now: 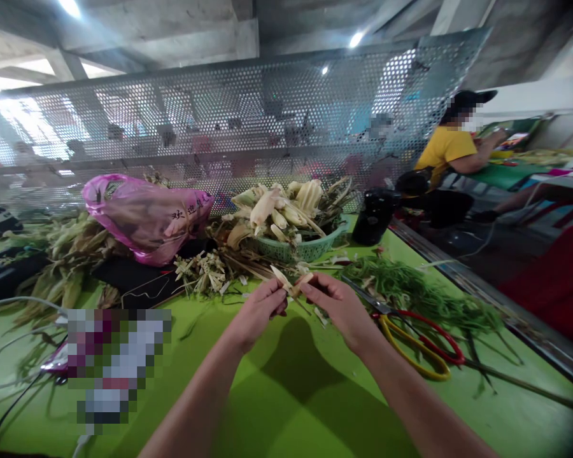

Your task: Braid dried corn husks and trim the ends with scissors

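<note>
Left hand (pixel 267 299): fingers curled, thumb and forefinger pinching the near side of a pale husk piece (pixel 281 278). Right hand (pixel 332 298): thumb and forefinger likewise pinching, on the tan right end of the same work; whether this is one folded strip or two laid together cannot be told. Location of piece: between the two sets of fingertips, raised above the green table (pixel 186 343), in front of the basket (pixel 293 250). Direction: the pale part runs to a narrow tip pointing up and leftward, away from the person; its long axis slants from that tip down and right to the meeting point between the hands, where the tan part rises to the right, the whole making a shallow V. Handling, by judgement: very light, thin and dry-looking, bendable across its width, apt to split along the grain, little slip expected. Best hold, by judgement: a fingertip pinch close to the meeting point, with the thin tip left free. Nearby, right: scissors (pixel 383 310) with one red and one yellow handle, lying just beside the right hand, blades toward the far side; beyond them, a heap of green strips (pixel 410 286). Nearby, left and far: a cluster of small pale pieces (pixel 205 273), a pink plastic bag (pixel 148 216). Beside the basket, heaped with pale husks (pixel 267 207): a black container (pixel 375 216), upright.
</note>
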### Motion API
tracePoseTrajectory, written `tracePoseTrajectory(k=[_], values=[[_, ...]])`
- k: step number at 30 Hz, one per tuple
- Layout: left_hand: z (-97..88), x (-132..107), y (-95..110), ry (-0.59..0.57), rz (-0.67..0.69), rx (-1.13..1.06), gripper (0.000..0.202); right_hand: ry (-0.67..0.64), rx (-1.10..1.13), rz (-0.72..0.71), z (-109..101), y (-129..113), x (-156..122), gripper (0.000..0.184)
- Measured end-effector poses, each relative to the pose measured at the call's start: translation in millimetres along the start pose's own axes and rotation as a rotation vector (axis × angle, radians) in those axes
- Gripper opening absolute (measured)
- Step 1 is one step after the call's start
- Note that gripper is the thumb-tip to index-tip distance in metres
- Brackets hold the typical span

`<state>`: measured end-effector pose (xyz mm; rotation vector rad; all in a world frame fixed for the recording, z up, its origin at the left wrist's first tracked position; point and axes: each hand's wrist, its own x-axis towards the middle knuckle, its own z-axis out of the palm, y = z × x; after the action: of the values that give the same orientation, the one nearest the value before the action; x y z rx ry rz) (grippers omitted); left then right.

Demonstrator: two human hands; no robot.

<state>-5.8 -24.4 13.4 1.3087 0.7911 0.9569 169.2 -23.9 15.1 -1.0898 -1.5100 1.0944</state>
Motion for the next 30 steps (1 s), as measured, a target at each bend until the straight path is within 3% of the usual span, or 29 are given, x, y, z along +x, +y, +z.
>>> tracePoseTrajectory(k=[9,15,20,30], values=[[-0.3,1,-3,-0.093,0.019,0.205,0.020,0.182,0.116,0.017,-2,8,4,0.025],[0.6,2,-7,-0.129,0.088,0.371,0.019,0.024,-0.010,0.060,-12,2,4,0.029],[3.0,4,-12,-0.187,0.081,0.458,0.024,-0.030,-0.059,0.010,-6,-1,3,0.025],[7.8,-1,-15,-0.266,0.064,0.481,0.023,0.215,0.028,-0.005,-5,8,4,0.025]])
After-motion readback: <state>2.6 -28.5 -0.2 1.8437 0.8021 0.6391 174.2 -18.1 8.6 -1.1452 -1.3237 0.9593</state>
